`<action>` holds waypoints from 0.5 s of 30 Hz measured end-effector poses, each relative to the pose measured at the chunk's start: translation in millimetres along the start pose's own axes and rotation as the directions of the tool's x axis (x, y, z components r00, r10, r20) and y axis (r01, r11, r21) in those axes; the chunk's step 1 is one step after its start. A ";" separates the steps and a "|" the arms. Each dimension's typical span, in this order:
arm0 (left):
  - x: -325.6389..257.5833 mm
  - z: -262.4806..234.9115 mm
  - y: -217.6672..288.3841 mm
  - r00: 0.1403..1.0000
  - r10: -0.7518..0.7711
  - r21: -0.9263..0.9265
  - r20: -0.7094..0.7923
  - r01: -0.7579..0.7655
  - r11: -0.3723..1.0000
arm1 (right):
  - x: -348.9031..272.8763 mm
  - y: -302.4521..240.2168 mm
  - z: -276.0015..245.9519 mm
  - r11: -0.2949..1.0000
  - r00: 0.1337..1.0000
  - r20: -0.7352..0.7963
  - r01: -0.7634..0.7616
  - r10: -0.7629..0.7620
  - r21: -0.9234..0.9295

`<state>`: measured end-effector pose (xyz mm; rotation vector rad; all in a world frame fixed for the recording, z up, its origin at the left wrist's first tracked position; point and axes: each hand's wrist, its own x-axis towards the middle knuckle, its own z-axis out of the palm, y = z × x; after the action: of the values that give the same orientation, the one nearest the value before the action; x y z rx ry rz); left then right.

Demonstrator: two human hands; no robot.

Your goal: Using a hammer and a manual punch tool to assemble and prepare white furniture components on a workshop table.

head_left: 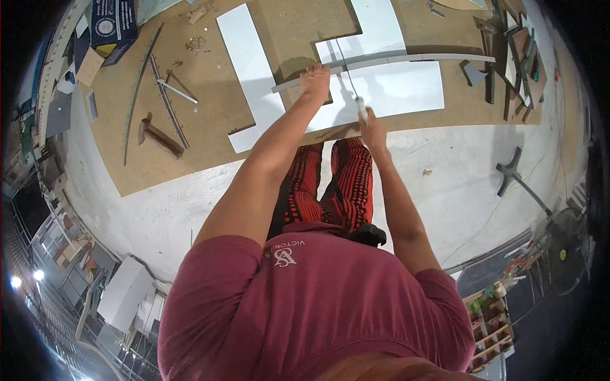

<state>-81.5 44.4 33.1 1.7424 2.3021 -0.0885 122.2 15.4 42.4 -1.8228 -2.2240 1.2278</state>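
A long, narrow grey-white strip (438,57) runs crosswise over white cut panels on the brown worktable. My left hand (315,81) is closed over the strip near its left end and presses it down. In my right hand (372,127) is the pale handle of a saw (348,73). Its thin blade, seen nearly edge-on, points away from me and crosses the strip just right of my left hand. Whether the blade has cut into the strip is too fine to tell. Beneath both lies a white panel (406,89) with angular cutouts; another white panel (244,63) lies to the left.
On the table's left lie a hammer (159,136), a ruler-like strip (141,89), thin rods and a dark blue box (113,28). At the right are another hammer (488,60) and a pile of offcuts (524,63). A stand with a crossed base (508,170) is on the pale floor.
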 end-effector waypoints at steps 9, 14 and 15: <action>0.1 -3.3 1.8 0.989 -0.011 -0.013 0.151 0.014 1.000 | -17.7 15.3 7.5 0.999 0.999 0.001 0.044 -0.044 -0.011; 1.1 -12.4 7.6 0.971 -0.011 -0.019 0.239 0.016 1.000 | 36.5 -5.9 -8.0 0.999 0.999 0.039 0.029 -0.027 -0.041; 0.2 -13.6 9.4 0.970 -0.007 -0.028 0.245 0.014 1.000 | 29.4 -4.4 -6.5 0.999 0.999 0.033 0.022 -0.020 -0.040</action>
<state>-74.9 49.9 47.2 1.6052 2.1242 -0.2553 112.3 43.4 36.3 -1.8011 -2.2952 1.2275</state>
